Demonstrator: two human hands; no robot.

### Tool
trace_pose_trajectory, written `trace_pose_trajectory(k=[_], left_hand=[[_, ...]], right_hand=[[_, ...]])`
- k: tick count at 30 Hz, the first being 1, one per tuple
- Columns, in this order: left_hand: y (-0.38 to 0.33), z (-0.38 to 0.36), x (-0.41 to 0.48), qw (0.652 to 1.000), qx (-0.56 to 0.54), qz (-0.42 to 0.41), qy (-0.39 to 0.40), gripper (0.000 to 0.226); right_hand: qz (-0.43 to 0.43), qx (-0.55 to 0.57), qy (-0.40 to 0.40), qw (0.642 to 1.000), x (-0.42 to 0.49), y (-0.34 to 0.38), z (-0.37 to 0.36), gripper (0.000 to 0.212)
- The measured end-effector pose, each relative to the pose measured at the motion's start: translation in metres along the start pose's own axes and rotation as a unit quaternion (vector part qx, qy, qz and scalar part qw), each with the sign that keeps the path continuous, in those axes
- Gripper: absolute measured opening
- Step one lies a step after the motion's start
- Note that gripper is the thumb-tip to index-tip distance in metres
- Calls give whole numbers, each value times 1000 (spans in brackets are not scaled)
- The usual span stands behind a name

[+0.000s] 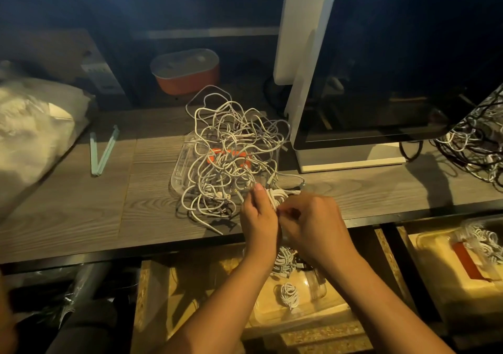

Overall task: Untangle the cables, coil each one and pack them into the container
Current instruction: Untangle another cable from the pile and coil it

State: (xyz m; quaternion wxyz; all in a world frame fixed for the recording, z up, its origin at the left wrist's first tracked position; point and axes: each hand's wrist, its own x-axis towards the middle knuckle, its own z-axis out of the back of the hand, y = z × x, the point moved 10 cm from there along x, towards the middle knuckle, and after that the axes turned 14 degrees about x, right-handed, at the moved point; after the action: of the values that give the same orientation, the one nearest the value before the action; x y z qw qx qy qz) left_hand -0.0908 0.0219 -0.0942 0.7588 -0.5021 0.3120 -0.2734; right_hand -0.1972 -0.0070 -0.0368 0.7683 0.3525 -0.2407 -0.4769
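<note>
Currently both hands are working just above the near edge of the counter (81,204). The left hand (260,217) is gripping a coiled cable (276,197), its fingers curled round the white loops. The right hand (313,220) is pinching the same coil from the right side with its fingertips closed; whether it is holding a loose end or a tie, I cannot tell.

Just beyond the hands, the cable tangle (231,152) is lying heaped over a clear tray (181,168) on the counter, with strands spilling over the near rim. Below the counter edge, a clear container (315,291) is holding finished coils (290,295). This appears to be the packing destination.

Risks, as judged from this position:
- The coil is sitting touching the near strands of the tangle. A strand caught in the loops would be dragging the heap toward the counter edge as the coil is lifted away.
- The loops are appearing loosely gathered. A slackening pinch would be letting them spring open.
- The container is lying partly hidden under the forearms, so a blind drop could be missing it.
</note>
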Motion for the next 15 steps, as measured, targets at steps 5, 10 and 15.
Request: trace_pose_trajectory(k=[5, 10, 15], left_hand=[[-20, -1, -9, 995, 30, -99, 15, 35], [-17, -14, -14, 981, 61, -167, 79, 29], [-5, -26, -19, 969, -1, -114, 218, 28]], right_hand=[[-140, 234, -58, 960, -4, -33, 7, 16], [-187, 301, -98, 930, -11, -49, 7, 12], [-222, 352, -112, 902, -15, -61, 14, 15]])
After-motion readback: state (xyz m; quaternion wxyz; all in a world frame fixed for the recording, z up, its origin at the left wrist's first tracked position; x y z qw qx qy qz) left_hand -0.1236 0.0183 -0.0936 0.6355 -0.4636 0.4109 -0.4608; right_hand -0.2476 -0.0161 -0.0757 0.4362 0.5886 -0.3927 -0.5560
